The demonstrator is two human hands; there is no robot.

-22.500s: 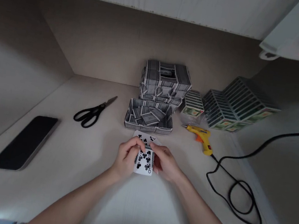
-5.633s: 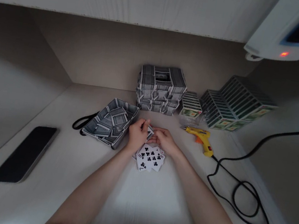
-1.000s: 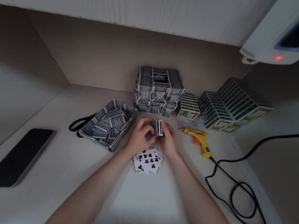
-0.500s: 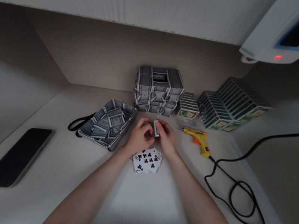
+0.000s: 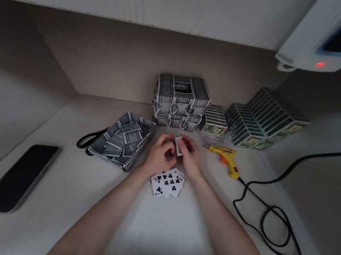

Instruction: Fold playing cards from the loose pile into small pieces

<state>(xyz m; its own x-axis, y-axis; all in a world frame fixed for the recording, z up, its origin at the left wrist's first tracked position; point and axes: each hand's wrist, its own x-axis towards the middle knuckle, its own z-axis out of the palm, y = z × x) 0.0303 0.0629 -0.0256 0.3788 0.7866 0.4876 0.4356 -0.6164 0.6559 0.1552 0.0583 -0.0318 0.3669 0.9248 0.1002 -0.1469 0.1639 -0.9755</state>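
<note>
Between my two hands is a small folded playing card (image 5: 178,147), with a white edge and a dark patterned side. My left hand (image 5: 160,154) is closed with fingers curled around the card's left side. On the other side, my right hand (image 5: 189,154) pinches the card between thumb and fingers. Just below the hands lies a loose pile of playing cards (image 5: 167,183), face up, with clubs showing. To the left sits a tray made of folded cards (image 5: 125,165), holding several loose cards with patterned backs.
A box built of folded cards (image 5: 165,96) stands at the back. Right of it are several stacked card packs (image 5: 247,124). A yellow glue gun (image 5: 225,158) lies right, its black cord (image 5: 281,246) looped. A phone (image 5: 18,179) and a black strap loop (image 5: 85,142) lie left.
Both hands stay in nearly the same place around the card. The right fingers and the card have shifted slightly; the view has moved a little.
</note>
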